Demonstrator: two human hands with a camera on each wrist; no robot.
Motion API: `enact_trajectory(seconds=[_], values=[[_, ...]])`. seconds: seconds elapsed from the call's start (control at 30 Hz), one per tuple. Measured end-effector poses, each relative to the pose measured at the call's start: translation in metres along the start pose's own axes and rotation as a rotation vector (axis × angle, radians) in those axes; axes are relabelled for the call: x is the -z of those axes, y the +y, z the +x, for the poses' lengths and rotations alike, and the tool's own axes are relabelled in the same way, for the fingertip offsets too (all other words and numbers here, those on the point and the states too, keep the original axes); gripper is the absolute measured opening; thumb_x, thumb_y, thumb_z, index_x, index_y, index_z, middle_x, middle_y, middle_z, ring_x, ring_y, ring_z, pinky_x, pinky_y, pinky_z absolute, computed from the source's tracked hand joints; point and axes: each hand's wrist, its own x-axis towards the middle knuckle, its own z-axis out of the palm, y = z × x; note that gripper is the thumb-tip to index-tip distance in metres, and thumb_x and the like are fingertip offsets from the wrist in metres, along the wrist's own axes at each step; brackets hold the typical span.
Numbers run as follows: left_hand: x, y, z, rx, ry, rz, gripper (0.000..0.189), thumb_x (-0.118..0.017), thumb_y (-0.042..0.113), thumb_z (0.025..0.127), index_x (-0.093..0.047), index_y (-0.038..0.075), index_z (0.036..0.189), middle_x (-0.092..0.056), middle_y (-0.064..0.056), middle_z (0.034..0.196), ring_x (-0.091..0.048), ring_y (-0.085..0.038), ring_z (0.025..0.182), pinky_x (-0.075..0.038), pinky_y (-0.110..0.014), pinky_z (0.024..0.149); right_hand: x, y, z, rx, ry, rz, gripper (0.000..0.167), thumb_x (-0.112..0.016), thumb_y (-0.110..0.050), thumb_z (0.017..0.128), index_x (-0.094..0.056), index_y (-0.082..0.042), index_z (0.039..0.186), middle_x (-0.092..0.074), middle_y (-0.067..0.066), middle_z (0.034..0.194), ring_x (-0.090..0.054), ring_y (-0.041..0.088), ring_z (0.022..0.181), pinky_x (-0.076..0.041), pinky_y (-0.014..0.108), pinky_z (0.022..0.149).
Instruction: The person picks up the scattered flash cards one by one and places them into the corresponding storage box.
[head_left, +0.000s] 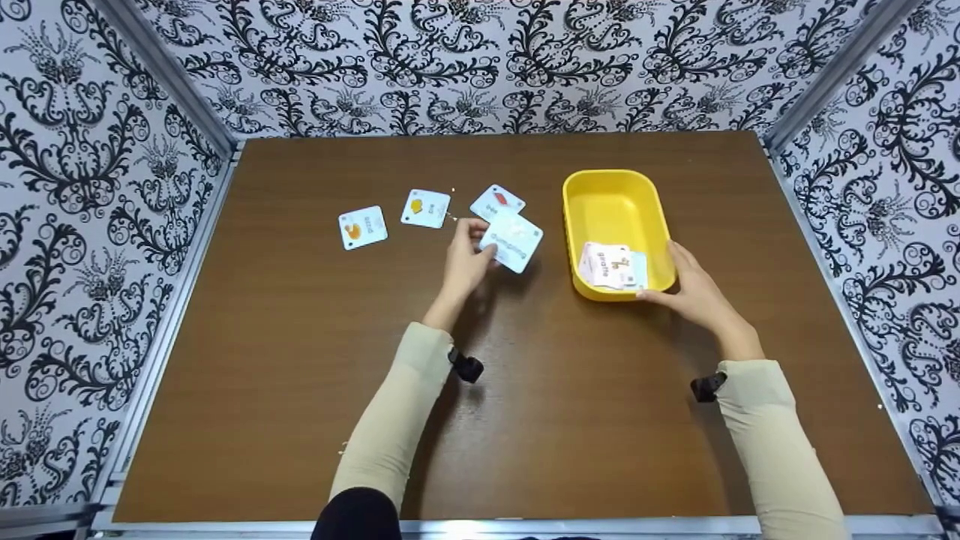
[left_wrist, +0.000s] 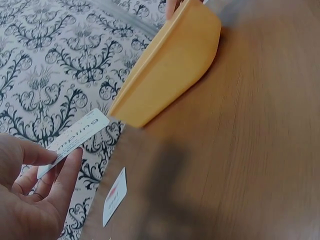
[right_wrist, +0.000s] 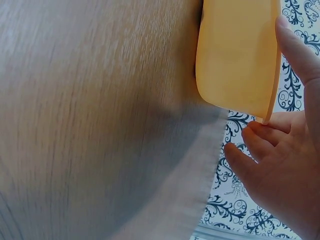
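Note:
My left hand (head_left: 468,262) pinches a white picture card (head_left: 511,240) reading "dumpling" between thumb and fingers; the left wrist view shows this card (left_wrist: 75,142) raised and tilted. Partly behind it in the head view lies another card (head_left: 496,201) with a red picture. Farther left on the table are a card (head_left: 426,208) with a yellow picture and a card (head_left: 363,228) with an orange one. At the near right corner of a yellow tray (head_left: 568,225), my right hand (head_left: 694,292) grips the rim, thumb (right_wrist: 295,45) and fingers apart. Inside the tray sits a stack of cards topped by a giraffe card (head_left: 611,266).
The brown wooden table (head_left: 570,420) is bordered by metal rails (head_left: 161,330). Black-and-white patterned walls (head_left: 465,67) rise at the back and both sides. A black wrist camera (head_left: 466,366) sits on the left sleeve and another (head_left: 706,388) on the right.

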Motion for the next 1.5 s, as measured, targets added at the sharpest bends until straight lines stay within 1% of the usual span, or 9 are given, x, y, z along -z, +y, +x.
enact_trajectory(seconds=[0.2,0.4,0.67,0.9,1.0,1.13,1.2,1.37,1.5], values=[[-0.019,0.003,-0.002,-0.009,-0.038,-0.006,0.035,-0.056,-0.013,0.088,-0.049,-0.003,0.121,-0.056,-0.018,0.11,-0.059,-0.018,0.09,-0.06,-0.055,0.08,0.0,0.0,0.0,-0.004,0.002,0.01,0.113,-0.076,-0.049,0.084,-0.004,-0.006,0.16,-0.007,0.023,0.166,-0.014,0.046,0.151,-0.017,0.066,0.12],[-0.037,0.007,-0.005,-0.002,-0.081,0.003,0.034,-0.057,-0.011,0.089,-0.05,-0.002,0.121,-0.059,-0.022,0.116,-0.062,-0.021,0.092,-0.06,-0.054,0.08,0.0,0.001,0.0,-0.006,0.006,0.013,0.113,-0.076,-0.049,0.084,-0.005,-0.007,0.16,-0.007,0.023,0.166,-0.015,0.046,0.151,-0.018,0.066,0.12],[-0.059,0.009,-0.01,-0.001,-0.149,0.011,0.03,-0.058,-0.007,0.092,-0.051,-0.002,0.12,-0.06,-0.02,0.114,-0.059,-0.013,0.079,-0.06,-0.055,0.08,-0.001,0.002,0.0,-0.005,0.006,0.002,0.113,-0.075,-0.05,0.084,-0.003,-0.006,0.16,-0.007,0.023,0.166,-0.015,0.046,0.151,-0.018,0.066,0.12],[-0.072,0.009,-0.014,0.026,-0.196,0.014,0.027,-0.059,-0.003,0.095,-0.052,0.0,0.121,-0.059,-0.017,0.114,-0.06,-0.012,0.081,-0.061,-0.052,0.082,-0.003,0.005,0.001,0.0,0.012,0.004,0.115,-0.075,-0.051,0.084,-0.003,-0.006,0.16,-0.008,0.023,0.166,-0.017,0.047,0.15,-0.019,0.067,0.119],[-0.077,0.009,-0.014,0.039,-0.208,-0.001,0.026,-0.059,-0.002,0.096,-0.052,0.0,0.121,-0.06,-0.018,0.115,-0.064,-0.017,0.086,-0.062,-0.049,0.082,-0.003,0.005,0.001,-0.001,0.011,0.005,0.115,-0.075,-0.051,0.084,-0.003,-0.006,0.16,-0.007,0.023,0.166,-0.016,0.047,0.15,-0.018,0.067,0.119],[-0.079,0.008,-0.016,0.053,-0.231,-0.036,0.025,-0.059,0.001,0.097,-0.051,-0.001,0.121,-0.058,-0.019,0.118,-0.067,-0.032,0.099,-0.062,-0.045,0.082,-0.003,0.004,0.001,0.007,0.016,0.007,0.113,-0.076,-0.05,0.084,-0.004,-0.006,0.16,-0.008,0.023,0.166,-0.016,0.047,0.151,-0.018,0.067,0.12],[-0.08,0.008,-0.017,0.057,-0.243,-0.044,0.025,-0.059,0.003,0.098,-0.052,-0.001,0.121,-0.058,-0.02,0.119,-0.067,-0.036,0.101,-0.063,-0.042,0.08,-0.003,0.004,0.001,0.013,0.019,0.009,0.112,-0.076,-0.049,0.084,-0.005,-0.006,0.16,-0.009,0.023,0.166,-0.016,0.046,0.151,-0.018,0.066,0.12],[-0.081,0.006,-0.019,0.074,-0.28,-0.037,0.024,-0.058,0.007,0.099,-0.053,-0.002,0.121,-0.062,-0.019,0.117,-0.069,-0.031,0.096,-0.063,-0.033,0.075,-0.003,0.003,0.001,0.018,0.02,0.016,0.112,-0.076,-0.048,0.084,-0.006,-0.006,0.16,-0.009,0.023,0.166,-0.016,0.046,0.151,-0.018,0.066,0.12],[-0.081,0.005,-0.019,0.085,-0.316,-0.044,0.024,-0.058,0.008,0.1,-0.055,-0.002,0.122,-0.064,-0.019,0.117,-0.069,-0.033,0.1,-0.063,-0.039,0.08,-0.003,0.003,0.001,0.015,0.019,0.019,0.112,-0.076,-0.049,0.084,-0.006,-0.006,0.16,-0.009,0.023,0.166,-0.016,0.046,0.151,-0.018,0.067,0.12]])
